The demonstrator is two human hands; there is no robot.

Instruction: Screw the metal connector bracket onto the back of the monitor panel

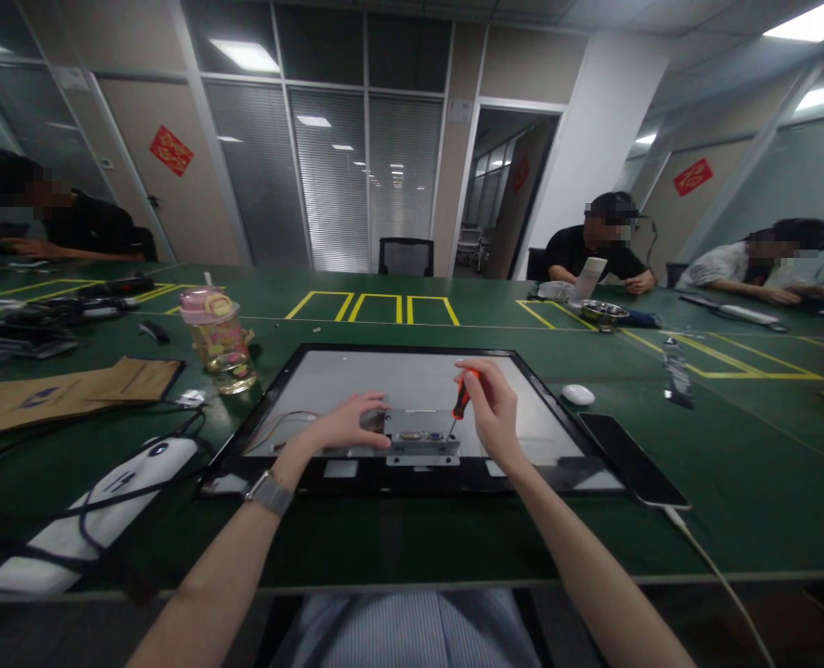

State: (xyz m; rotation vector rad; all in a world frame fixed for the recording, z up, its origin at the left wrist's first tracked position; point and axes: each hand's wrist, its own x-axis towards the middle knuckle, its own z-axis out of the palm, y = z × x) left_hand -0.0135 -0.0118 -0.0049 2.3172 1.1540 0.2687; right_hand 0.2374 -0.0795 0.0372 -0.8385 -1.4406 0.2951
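A monitor panel lies back-side up on the green table, its black frame around a grey metal back. A small metal connector plate sits near its front edge. My left hand rests flat on the panel just left of that plate, fingers curled against it. My right hand is closed round a small screwdriver with an orange and black handle, held upright with its tip down on the plate's right end. A watch is on my left wrist.
A black phone with a white cable lies right of the panel, a white mouse behind it. A pink-lidded bottle, brown paper and a white power strip with cables lie left. Three people sit at the far side.
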